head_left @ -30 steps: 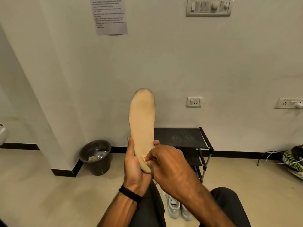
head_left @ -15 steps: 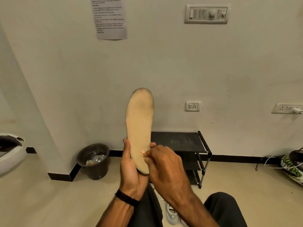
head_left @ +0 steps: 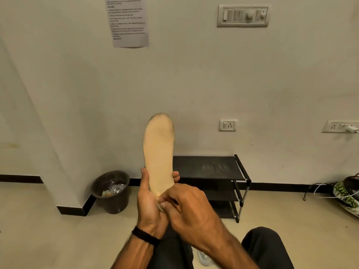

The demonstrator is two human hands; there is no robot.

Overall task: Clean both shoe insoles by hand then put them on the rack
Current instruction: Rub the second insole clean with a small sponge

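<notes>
Pale wall (head_left: pixel 194 84) behind, black rack (head_left: pixel 206 167) at 3 o'clock of centre. Tan insole (head_left: pixel 158 152) upright at centre, heel clamped in left hand (head_left: pixel 149 202). Right hand (head_left: pixel 186 206) pinching heel edge at 6 o'clock.

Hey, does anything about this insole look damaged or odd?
The insole is grimy and dark around its toe edge. At the heel, the right hand pinches a small bit off its surface; what it is cannot be told.
</notes>
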